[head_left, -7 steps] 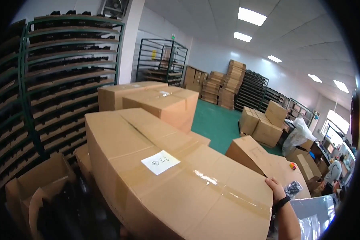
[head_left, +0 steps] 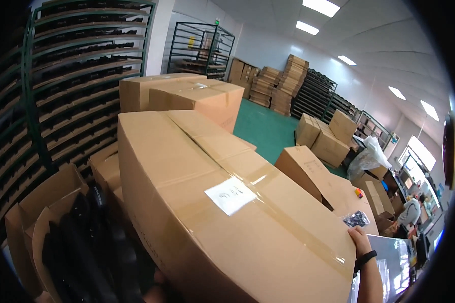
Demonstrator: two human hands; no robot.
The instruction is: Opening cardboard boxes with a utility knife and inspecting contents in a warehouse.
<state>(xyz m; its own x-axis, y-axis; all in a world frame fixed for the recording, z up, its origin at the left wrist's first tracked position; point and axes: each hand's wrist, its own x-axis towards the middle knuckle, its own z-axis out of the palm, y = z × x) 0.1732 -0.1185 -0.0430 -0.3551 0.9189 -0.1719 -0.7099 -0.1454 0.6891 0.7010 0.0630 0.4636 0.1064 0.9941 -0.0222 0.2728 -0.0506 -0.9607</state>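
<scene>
Taped carton (head_left: 237, 212) fills my view from center down to 6 o'clock, tilted on the feed, white label (head_left: 231, 195) up. Left hand (head_left: 155, 293) is at 7, in shadow by the carton's lower edge; can't tell how far its fingers are open or whether they grip. Right hand (head_left: 360, 243) at 4: fingers curled over the carton's right edge, hold of that edge only.

Risks, as I judge: at 8, the carton's left side could snag the open box (head_left: 55, 194) of black parts (head_left: 83, 247) if it swings wide. At 4, thin edge hold could slip if weight shifts. Bagged item (head_left: 356, 218) just beyond could get knocked.

Surface: can't see what, if anything, supports the carton. Room: green rack (head_left: 86, 76) at 10, closed cartons (head_left: 194, 98) at 11, green floor (head_left: 263, 123) and flat-cardboard stacks (head_left: 289, 83) at 1, co-worker (head_left: 412, 212) between 3 and 4.
</scene>
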